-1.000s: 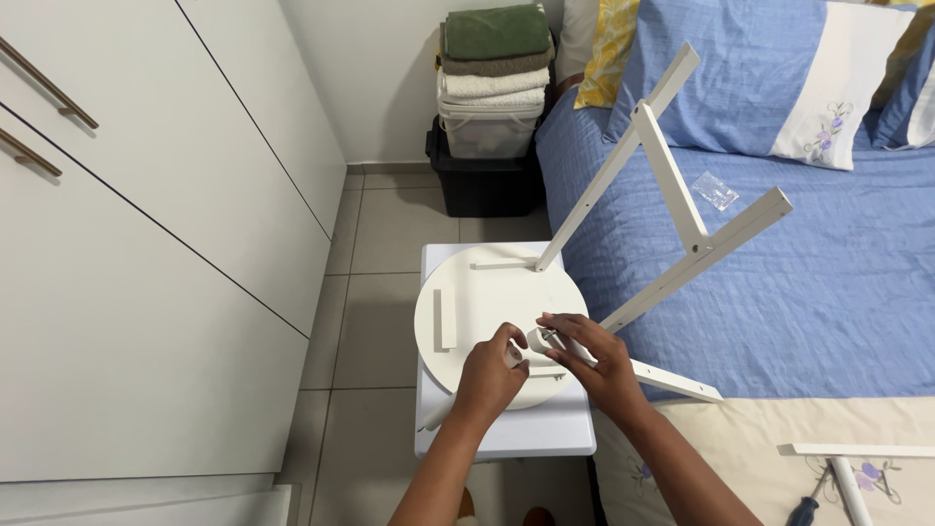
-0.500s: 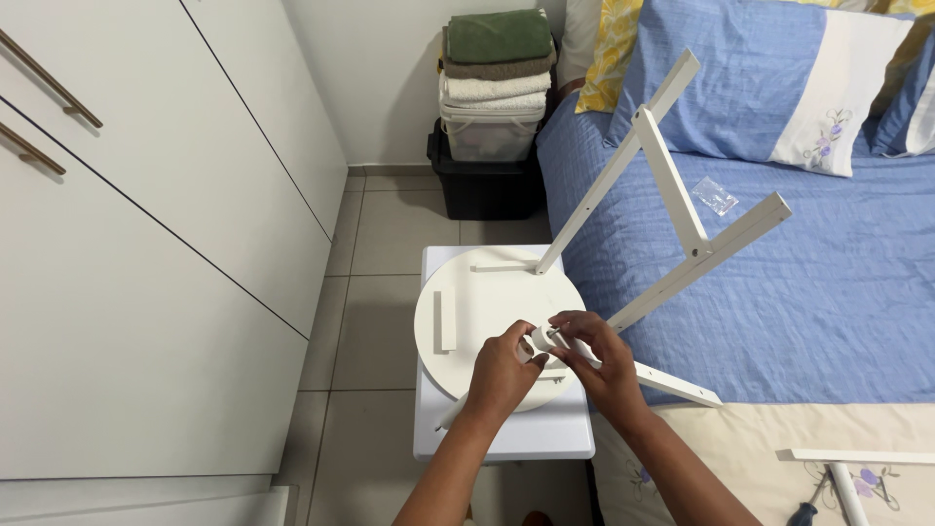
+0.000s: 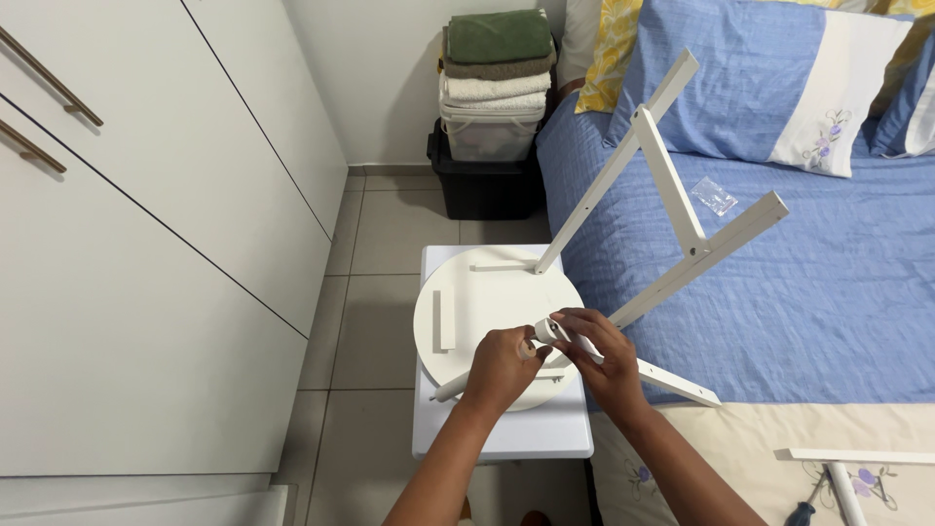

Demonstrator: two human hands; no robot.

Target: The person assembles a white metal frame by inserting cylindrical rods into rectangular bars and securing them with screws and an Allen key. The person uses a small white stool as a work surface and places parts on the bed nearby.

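round seat (image 3: 477,312) on small table (image 3: 506,438) | bed (image 3: 779,292) right | cabinets (image 3: 146,244) left

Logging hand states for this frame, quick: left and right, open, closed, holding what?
Left hand: closed on the near end of the white stool leg, over the round seat.
Right hand: closed on the same leg, fingers wrapped over it.
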